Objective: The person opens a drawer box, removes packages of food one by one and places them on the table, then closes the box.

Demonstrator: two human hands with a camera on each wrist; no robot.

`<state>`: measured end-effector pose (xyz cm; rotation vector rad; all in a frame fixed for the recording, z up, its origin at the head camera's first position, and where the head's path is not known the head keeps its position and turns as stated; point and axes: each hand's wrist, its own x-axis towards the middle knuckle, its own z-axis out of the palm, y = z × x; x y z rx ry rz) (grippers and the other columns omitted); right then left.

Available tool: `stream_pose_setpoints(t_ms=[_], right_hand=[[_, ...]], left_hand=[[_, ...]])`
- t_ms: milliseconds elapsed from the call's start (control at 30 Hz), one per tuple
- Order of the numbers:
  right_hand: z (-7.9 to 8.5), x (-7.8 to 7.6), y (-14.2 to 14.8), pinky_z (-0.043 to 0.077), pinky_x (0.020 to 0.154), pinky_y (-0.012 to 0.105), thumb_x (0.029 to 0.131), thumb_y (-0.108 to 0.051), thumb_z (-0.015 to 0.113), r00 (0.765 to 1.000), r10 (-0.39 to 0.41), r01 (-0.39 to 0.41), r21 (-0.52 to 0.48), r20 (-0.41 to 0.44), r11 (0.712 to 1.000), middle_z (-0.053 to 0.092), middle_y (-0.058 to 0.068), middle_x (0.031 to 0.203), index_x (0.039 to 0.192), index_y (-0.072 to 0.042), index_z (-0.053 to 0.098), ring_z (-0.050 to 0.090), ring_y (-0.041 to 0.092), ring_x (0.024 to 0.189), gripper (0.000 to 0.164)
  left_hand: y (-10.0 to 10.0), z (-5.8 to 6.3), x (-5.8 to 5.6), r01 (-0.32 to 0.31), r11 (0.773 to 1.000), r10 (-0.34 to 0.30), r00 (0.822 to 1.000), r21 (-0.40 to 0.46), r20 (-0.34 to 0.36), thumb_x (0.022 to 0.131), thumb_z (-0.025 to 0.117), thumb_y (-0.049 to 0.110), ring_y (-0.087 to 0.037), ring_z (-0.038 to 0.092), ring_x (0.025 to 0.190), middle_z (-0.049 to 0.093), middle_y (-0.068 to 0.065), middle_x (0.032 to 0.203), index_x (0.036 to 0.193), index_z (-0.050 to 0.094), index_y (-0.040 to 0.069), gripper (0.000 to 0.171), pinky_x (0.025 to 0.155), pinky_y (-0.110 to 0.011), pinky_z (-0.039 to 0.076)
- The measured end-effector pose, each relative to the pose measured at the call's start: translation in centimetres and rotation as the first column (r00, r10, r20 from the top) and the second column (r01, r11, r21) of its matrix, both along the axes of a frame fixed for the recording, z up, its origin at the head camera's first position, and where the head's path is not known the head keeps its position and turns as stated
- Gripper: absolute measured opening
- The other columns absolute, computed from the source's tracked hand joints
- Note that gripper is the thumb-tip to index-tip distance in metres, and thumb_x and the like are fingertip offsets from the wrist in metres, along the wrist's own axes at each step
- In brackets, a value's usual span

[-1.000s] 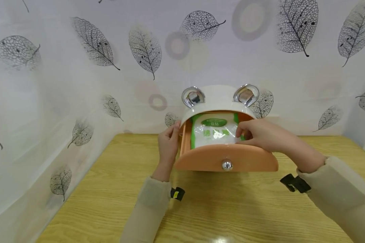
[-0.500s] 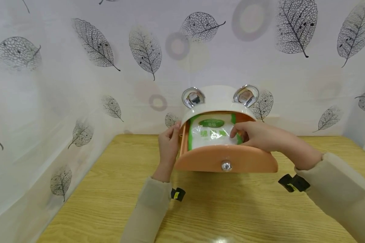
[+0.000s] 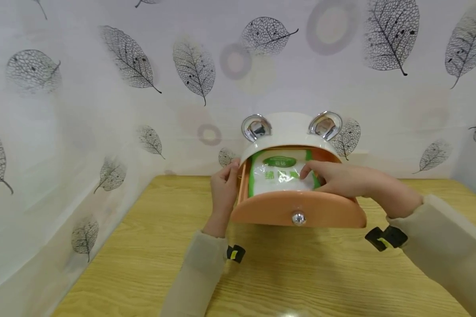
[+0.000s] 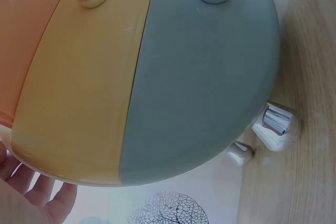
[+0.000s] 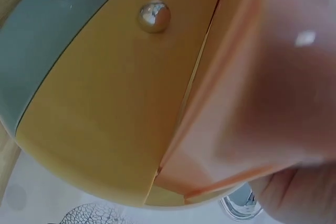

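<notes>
A: Where is the package [image 3: 279,181] you're handling, and how does it sit?

B: It lies inside the orange drawer [image 3: 263,212], printed face toward you and leaning back, with the drawer front covering its lower edge. The drawer stands out from the white cabinet [image 3: 290,127], and that gap is what gives you room to reach in.

A: What is your right hand [image 3: 343,179] doing there?

B: It comes over the right end of the drawer front, with the index finger bent onto the package's right side. The orange wall blocks the right wrist view, so I can't tell whether you pinch the package or only press it.

A: And your left hand [image 3: 223,190]?

B: It holds the cabinet's left edge, fingers along the outer side, in a narrow grip. That probably steadies the body against the push and pull of your other hand.

A: What about below?

B: The yellow drawer [image 4: 79,103] and the blue-grey drawer [image 4: 205,82] both sit shut, their fronts flush. Chrome feet [image 4: 276,127] hold the cabinet up off the wooden table [image 3: 143,246].
</notes>
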<state>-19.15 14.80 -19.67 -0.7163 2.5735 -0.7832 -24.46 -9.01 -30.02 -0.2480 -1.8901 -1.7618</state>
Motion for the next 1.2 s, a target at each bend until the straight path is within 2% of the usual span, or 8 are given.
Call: stream_pose_setpoints(t_ms=[167, 367, 567, 700, 900, 1033, 1200], right_hand=[[-0.4, 0.3, 0.1, 0.038, 0.062, 0.029, 0.081, -0.024, 0.063, 0.999, -0.038, 0.036, -0.076, -0.019, 0.996, 0.047, 0.006, 0.080, 0.117, 0.002, 0.044, 0.044, 0.018, 0.068, 0.048], [-0.9, 0.4, 0.1, 0.039, 0.057, 0.027, 0.078, -0.008, 0.060, 0.996, -0.069, 0.060, -0.156, -0.050, 0.986, 0.049, 0.006, 0.078, 0.107, 0.004, 0.051, 0.044, 0.018, 0.064, 0.032], [-1.2, 0.5, 0.0, 0.040, 0.057, 0.025, 0.078, -0.015, 0.065, 0.986, -0.126, 0.100, -0.218, -0.109, 0.971, 0.052, 0.007, 0.081, 0.104, 0.003, 0.053, 0.045, 0.017, 0.066, 0.034], [-1.6, 0.6, 0.0, 0.043, 0.061, 0.024, 0.079, -0.013, 0.065, 0.987, -0.141, 0.110, -0.332, -0.072, 0.937, 0.054, 0.009, 0.084, 0.105, 0.004, 0.049, 0.050, 0.017, 0.072, 0.034], [-2.0, 0.6, 0.0, 0.040, 0.054, 0.025, 0.082, -0.008, 0.061, 0.983, -0.166, 0.109, -0.467, -0.082, 0.878, 0.048, 0.007, 0.072, 0.102, 0.005, 0.048, 0.042, 0.014, 0.060, 0.026], [-2.0, 0.5, -0.1, 0.039, 0.051, 0.025, 0.084, -0.010, 0.059, 0.977, -0.195, 0.126, -0.499, -0.090, 0.857, 0.046, 0.004, 0.069, 0.102, 0.004, 0.048, 0.041, 0.014, 0.058, 0.025], [-1.8, 0.4, -0.1, 0.035, 0.051, 0.026, 0.087, -0.014, 0.056, 0.971, -0.231, 0.166, -0.533, -0.056, 0.830, 0.042, -0.001, 0.066, 0.106, 0.001, 0.046, 0.037, 0.014, 0.056, 0.026]], left_hand=[[0.1, 0.0, 0.0, -0.006, 1.000, 0.006, 1.000, -0.011, -0.006, 0.090, 0.052, 0.019, -0.015, 0.058, 0.075, 0.062, -0.013, 0.104, 0.104, 0.063, -0.003, 0.028, 0.057, -0.015, 0.046], [0.1, 0.0, -0.1, 0.000, 1.000, 0.000, 1.000, -0.006, 0.008, 0.090, 0.051, 0.019, -0.007, 0.052, 0.066, 0.062, -0.013, 0.105, 0.105, 0.062, -0.003, 0.028, 0.051, -0.014, 0.042], [0.0, 0.0, 0.0, 0.004, 1.000, -0.004, 1.000, -0.011, 0.000, 0.091, 0.051, 0.018, -0.016, 0.058, 0.075, 0.061, -0.013, 0.105, 0.106, 0.062, -0.004, 0.028, 0.055, -0.014, 0.045], [0.0, -0.1, 0.0, 0.008, 1.000, -0.008, 1.000, -0.012, -0.005, 0.091, 0.050, 0.018, -0.021, 0.060, 0.083, 0.061, -0.013, 0.106, 0.106, 0.061, -0.004, 0.029, 0.059, -0.015, 0.046], [-0.1, -0.2, -0.1, 0.019, 1.000, -0.019, 1.000, -0.012, -0.013, 0.091, 0.051, 0.019, -0.019, 0.059, 0.091, 0.060, -0.013, 0.107, 0.106, 0.061, -0.004, 0.030, 0.064, -0.016, 0.047], [-0.1, -0.2, -0.2, 0.030, 1.000, -0.030, 0.999, -0.003, -0.017, 0.091, 0.051, 0.019, -0.019, 0.059, 0.089, 0.060, -0.013, 0.107, 0.106, 0.061, -0.004, 0.030, 0.063, -0.016, 0.047], [-0.1, -0.2, -0.1, 0.022, 1.000, -0.022, 1.000, -0.009, -0.011, 0.091, 0.051, 0.020, -0.015, 0.059, 0.076, 0.062, -0.013, 0.105, 0.105, 0.062, -0.003, 0.029, 0.057, -0.016, 0.046]])
